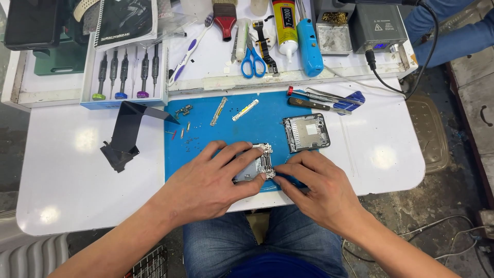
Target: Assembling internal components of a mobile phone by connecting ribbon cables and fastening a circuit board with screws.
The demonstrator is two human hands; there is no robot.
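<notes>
Pale-blue plastic tray [87, 87] holds five slim screwdrivers [124, 72]; on the blue rubber mat [216, 141] atop the white table [72, 170], left hand [206, 180] and right hand [319, 188] together pinch a small silvery metal-framed circuit module [259, 163], near a square grey metal frame [305, 132].

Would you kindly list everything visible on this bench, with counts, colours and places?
small device: one, silver-grey, on the mat under both hands
blue mat: one, table centre
metal frame: one, silver, mat's right part
screwdrivers: five, dark with coloured caps, tray at upper left
scissors: one, blue handles, back shelf
brush: one, red, back shelf
toothbrush: one, white and purple, back shelf
black sheet: one, left of mat
left hand: holding the device
right hand: fingertips at the device's right edge
</notes>
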